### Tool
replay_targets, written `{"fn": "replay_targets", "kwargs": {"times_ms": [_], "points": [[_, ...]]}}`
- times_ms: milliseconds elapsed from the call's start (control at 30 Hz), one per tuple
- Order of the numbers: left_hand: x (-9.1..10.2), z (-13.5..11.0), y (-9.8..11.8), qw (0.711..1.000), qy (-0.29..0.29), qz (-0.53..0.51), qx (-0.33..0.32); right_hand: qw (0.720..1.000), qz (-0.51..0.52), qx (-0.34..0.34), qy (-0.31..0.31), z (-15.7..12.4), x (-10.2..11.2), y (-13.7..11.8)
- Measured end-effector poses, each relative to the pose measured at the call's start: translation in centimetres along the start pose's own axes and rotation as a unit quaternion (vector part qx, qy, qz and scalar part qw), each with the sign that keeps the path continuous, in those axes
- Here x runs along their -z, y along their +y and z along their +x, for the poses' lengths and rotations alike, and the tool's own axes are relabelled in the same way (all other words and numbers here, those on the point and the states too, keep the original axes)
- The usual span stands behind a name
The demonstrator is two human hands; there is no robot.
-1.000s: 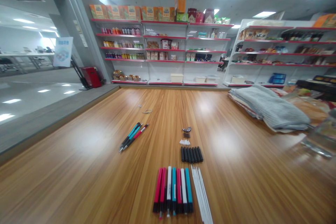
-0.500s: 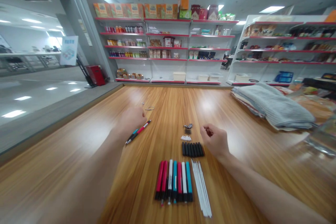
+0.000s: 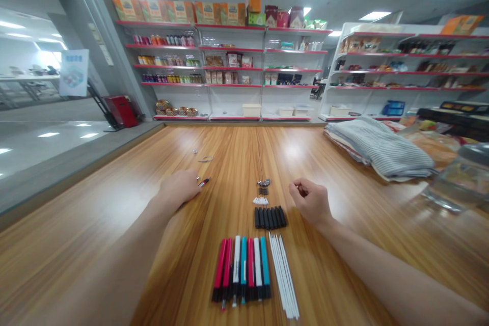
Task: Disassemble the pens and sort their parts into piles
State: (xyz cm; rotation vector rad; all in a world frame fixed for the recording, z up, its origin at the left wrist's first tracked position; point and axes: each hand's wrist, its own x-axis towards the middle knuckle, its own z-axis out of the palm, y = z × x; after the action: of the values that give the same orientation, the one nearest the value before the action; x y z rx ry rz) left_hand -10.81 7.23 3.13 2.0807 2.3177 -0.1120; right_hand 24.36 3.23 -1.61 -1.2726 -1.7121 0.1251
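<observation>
My left hand (image 3: 181, 187) lies over the pens (image 3: 205, 182) at the left of the table. It covers most of them and leaves the far ends showing; its fingertips are hidden underneath. My right hand (image 3: 311, 199) hovers near the table with fingers curled closed, and anything inside is too small to tell. Left of it sit a row of black tubes (image 3: 270, 217), small white plastic pieces (image 3: 261, 200), small springs (image 3: 263, 191) and silvery metal pieces (image 3: 264, 182). Closer to me are red, white and blue pen barrels (image 3: 243, 265) side by side, and thin white refills (image 3: 283, 275).
A metal ring (image 3: 205, 159) and a tiny shiny piece (image 3: 194, 151) lie beyond my left hand. Folded grey cloths (image 3: 382, 145) and a clear container (image 3: 458, 178) stand at the right. Stocked shelves (image 3: 229, 51) rise behind the table.
My left hand has come back toward me and down over the pens, which were in plain view before. The view has shifted slightly right. My right hand keeps its curled pose.
</observation>
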Motion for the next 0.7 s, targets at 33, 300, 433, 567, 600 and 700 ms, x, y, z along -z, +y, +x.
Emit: {"fn": "replay_targets", "kwargs": {"times_ms": [33,300,433,567,600,700], "points": [[-0.2,0.0,0.0,1.0,0.003,0.0,-0.004,1.0,0.001,0.0,0.001,0.0,0.0,0.0],[2.4,-1.9,3.6,0.969,0.078,-0.191,-0.137,0.999,0.02,-0.024,-0.019,0.3,-0.1,0.7],[1.5,-4.2,7.8,0.81,0.047,-0.558,-0.177,0.986,-0.007,-0.167,-0.008,2.0,-1.1,2.1],[-2.3,-5.5,9.9,0.604,0.05,-0.783,-0.137,0.973,-0.006,-0.228,0.027,2.9,-1.8,2.4],[-3.1,-5.6,9.9,0.589,0.044,-0.794,-0.141,0.976,0.014,-0.213,0.033,2.7,-1.8,2.1],[-4.3,-5.2,9.4,0.571,0.037,-0.807,-0.142,0.989,0.099,-0.107,0.005,1.7,-1.3,0.6]]}}
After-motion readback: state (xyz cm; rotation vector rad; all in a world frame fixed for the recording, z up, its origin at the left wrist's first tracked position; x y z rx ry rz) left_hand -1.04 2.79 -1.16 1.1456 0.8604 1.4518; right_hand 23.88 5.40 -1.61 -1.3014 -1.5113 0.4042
